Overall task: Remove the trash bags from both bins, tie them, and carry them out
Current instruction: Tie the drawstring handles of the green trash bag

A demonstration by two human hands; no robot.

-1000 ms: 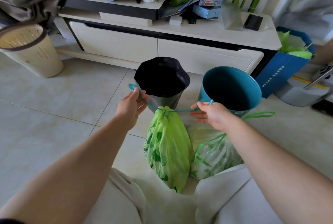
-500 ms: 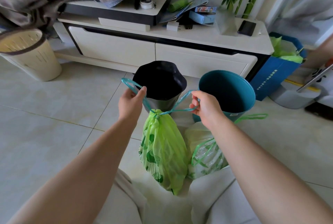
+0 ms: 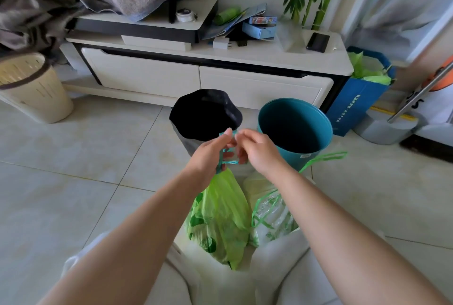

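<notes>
A full green trash bag (image 3: 220, 216) stands on the floor between my knees, its neck cinched by a teal drawstring (image 3: 226, 157). My left hand (image 3: 208, 155) and my right hand (image 3: 257, 150) meet just above the neck, each pinching a loop of that drawstring. A second, paler bag (image 3: 272, 214) with green handles (image 3: 323, 157) lies to the right of it. Behind them stand a dark bin (image 3: 206, 116) and a teal bin (image 3: 294, 128), both without a bag.
A white TV cabinet (image 3: 245, 84) runs behind the bins. A cream slatted basket (image 3: 31, 89) stands at the left, a blue paper bag (image 3: 358, 98) with green stuffing at the right. Bare tiled floor (image 3: 73, 170) spreads to the left.
My hands were apart, stretching the drawstring taut sideways. They have come together above the bag's neck with the loops between the fingers.
</notes>
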